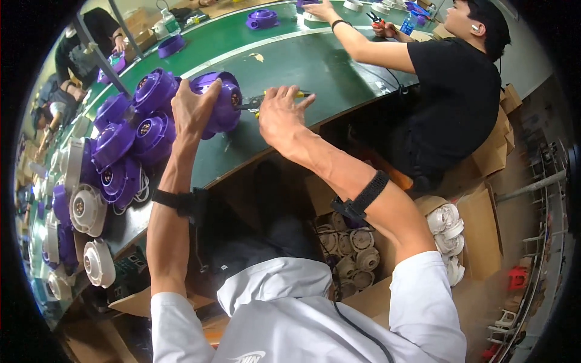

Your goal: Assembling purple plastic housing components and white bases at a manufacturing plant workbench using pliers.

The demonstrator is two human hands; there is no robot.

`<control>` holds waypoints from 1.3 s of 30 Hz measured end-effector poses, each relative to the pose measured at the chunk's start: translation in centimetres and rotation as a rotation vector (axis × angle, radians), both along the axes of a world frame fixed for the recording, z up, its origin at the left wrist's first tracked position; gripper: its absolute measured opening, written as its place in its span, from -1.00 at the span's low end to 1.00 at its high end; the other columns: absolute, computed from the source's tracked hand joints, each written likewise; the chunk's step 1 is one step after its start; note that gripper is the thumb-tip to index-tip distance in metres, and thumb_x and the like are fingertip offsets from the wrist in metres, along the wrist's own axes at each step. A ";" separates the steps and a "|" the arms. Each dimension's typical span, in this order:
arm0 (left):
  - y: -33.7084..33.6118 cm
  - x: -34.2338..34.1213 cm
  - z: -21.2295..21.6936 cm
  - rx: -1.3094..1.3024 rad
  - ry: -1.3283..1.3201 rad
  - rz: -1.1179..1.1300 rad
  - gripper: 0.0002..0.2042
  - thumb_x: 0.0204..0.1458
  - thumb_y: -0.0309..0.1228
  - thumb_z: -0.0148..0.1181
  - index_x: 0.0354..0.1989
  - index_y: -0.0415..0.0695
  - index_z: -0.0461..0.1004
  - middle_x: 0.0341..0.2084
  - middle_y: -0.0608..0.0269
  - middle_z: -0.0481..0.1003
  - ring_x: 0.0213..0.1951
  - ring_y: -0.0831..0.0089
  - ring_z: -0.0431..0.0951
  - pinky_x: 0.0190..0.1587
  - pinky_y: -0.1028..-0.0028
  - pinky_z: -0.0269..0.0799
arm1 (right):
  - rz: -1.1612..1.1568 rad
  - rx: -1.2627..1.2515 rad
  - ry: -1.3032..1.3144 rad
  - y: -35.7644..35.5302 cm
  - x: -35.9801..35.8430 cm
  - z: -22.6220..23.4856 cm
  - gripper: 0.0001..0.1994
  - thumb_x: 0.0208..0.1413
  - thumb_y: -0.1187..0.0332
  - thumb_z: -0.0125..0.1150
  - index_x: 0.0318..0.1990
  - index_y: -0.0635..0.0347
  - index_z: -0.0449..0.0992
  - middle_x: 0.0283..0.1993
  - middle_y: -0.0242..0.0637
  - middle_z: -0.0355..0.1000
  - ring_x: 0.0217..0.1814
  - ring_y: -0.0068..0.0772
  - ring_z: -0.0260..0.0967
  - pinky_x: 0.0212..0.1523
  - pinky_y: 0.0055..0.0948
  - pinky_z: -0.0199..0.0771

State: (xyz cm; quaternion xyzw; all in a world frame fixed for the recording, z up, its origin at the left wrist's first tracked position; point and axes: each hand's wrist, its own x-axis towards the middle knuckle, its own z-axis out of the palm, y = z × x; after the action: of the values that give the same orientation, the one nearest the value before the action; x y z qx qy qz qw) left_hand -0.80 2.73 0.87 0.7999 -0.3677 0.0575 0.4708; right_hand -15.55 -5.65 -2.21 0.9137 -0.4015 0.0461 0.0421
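Observation:
My left hand (191,110) grips the rim of a round purple plastic housing (225,112), which is tipped on its side at the table edge with its brass-coloured centre facing right. My right hand (281,120) is closed around pliers (249,104) with yellow and black handles. The pliers' jaws point left, close to the centre of the housing; whether they touch it I cannot tell. Just left of my left hand, more purple housings (154,134) are heaped together. White housings (88,209) of similar shape lie nearer the table's left end.
A green conveyor belt (218,37) curves along the far side, carrying purple parts (262,19). At the right, a co-worker in black (451,103) holds red-handled cutters (380,25). Open cartons of white parts (446,236) stand below the table (284,66).

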 end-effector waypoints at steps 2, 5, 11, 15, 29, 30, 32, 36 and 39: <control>0.4 0.2 -0.1 0.001 0.018 0.017 -0.38 -0.18 -0.05 0.26 -0.12 -0.44 0.46 -0.28 -0.30 0.53 -0.18 -0.02 0.58 -0.05 0.25 0.44 | 0.025 -0.055 0.017 0.2 0.0 0.5 -0.42 0.11 0.28 0.07 0.20 0.51 0.14 0.20 0.25 0.15 0.33 0.23 0.01 0.21 0.50 -0.07; 0.6 0.7 -0.1 -0.013 0.036 0.044 -0.37 -0.20 -0.05 0.23 -0.17 -0.48 0.47 -0.30 -0.34 0.52 -0.20 0.00 0.57 -0.08 0.26 0.42 | 0.072 -0.268 0.018 -0.2 0.0 0.2 -0.45 0.13 0.27 0.04 0.18 0.50 0.17 0.19 0.25 0.19 0.33 0.24 0.03 0.23 0.48 -0.12; 0.5 1.4 0.5 0.093 0.176 0.001 -0.34 -0.23 0.01 0.22 -0.21 -0.50 0.48 -0.29 -0.32 0.52 -0.19 -0.02 0.56 -0.07 0.27 0.39 | 0.150 -0.446 0.049 -1.3 0.1 0.3 -0.49 0.15 0.31 -0.03 0.17 0.52 0.19 0.17 0.27 0.21 0.31 0.27 0.06 0.30 0.33 -0.13; 0.3 1.6 0.0 0.069 0.171 0.005 -0.32 -0.24 0.02 0.23 -0.18 -0.48 0.49 -0.27 -0.30 0.53 -0.17 -0.02 0.56 -0.06 0.28 0.39 | 0.167 -0.384 0.115 -1.3 0.0 0.5 -0.48 0.14 0.30 -0.01 0.16 0.55 0.17 0.16 0.32 0.20 0.32 0.29 0.05 0.29 0.33 -0.12; -0.1 2.6 0.7 0.174 0.171 -0.042 -0.26 -0.26 0.08 0.24 -0.28 -0.58 0.48 -0.36 -0.30 0.53 -0.26 0.06 0.58 -0.16 0.30 0.43 | 0.126 -0.445 0.107 0.1 -1.0 1.5 -0.41 0.12 0.32 0.06 0.23 0.54 0.11 0.28 0.40 0.04 0.37 0.38 -0.08 0.16 0.49 0.04; 0.0 2.6 0.7 0.190 0.180 -0.053 -0.27 -0.25 0.07 0.24 -0.28 -0.58 0.48 -0.37 -0.31 0.53 -0.26 0.05 0.58 -0.16 0.30 0.44 | 0.126 -0.444 0.106 0.0 -0.9 1.1 -0.41 0.12 0.32 0.06 0.23 0.54 0.11 0.28 0.40 0.04 0.37 0.38 -0.08 0.16 0.49 0.04; -0.2 2.5 0.9 0.201 0.186 -0.067 -0.28 -0.25 0.06 0.24 -0.29 -0.58 0.48 -0.37 -0.31 0.53 -0.26 0.04 0.58 -0.15 0.29 0.44 | 0.161 -0.461 0.007 -0.2 -0.8 0.4 -0.43 0.01 0.37 0.14 0.11 0.62 0.18 0.17 0.42 0.13 0.29 0.39 0.01 0.04 0.46 0.23; -0.4 2.6 0.5 0.165 0.113 -0.044 -0.26 -0.24 0.03 0.23 -0.19 -0.59 0.44 -0.31 -0.38 0.51 -0.21 0.01 0.57 -0.10 0.29 0.42 | 0.070 -0.354 -0.021 -0.2 -0.3 0.2 -0.44 -0.01 0.39 0.14 0.09 0.67 0.20 0.11 0.34 0.21 0.22 0.31 0.12 0.11 0.46 0.14; -0.5 3.2 0.2 0.107 0.073 -0.050 -0.27 -0.24 0.05 0.25 -0.14 -0.49 0.43 -0.29 -0.28 0.52 -0.24 0.06 0.56 -0.11 0.28 0.41 | 0.125 -0.418 -0.043 -0.9 0.1 0.5 -0.52 -0.03 0.41 0.13 0.01 0.61 0.28 0.02 0.26 0.27 0.16 0.21 0.19 0.17 0.38 0.09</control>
State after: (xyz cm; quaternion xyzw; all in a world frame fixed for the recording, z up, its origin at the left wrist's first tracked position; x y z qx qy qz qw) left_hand 2.42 2.24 1.12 0.8161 -0.3728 -0.0032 0.4416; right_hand -15.50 -6.51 -1.72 0.9071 -0.3264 0.1502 0.2194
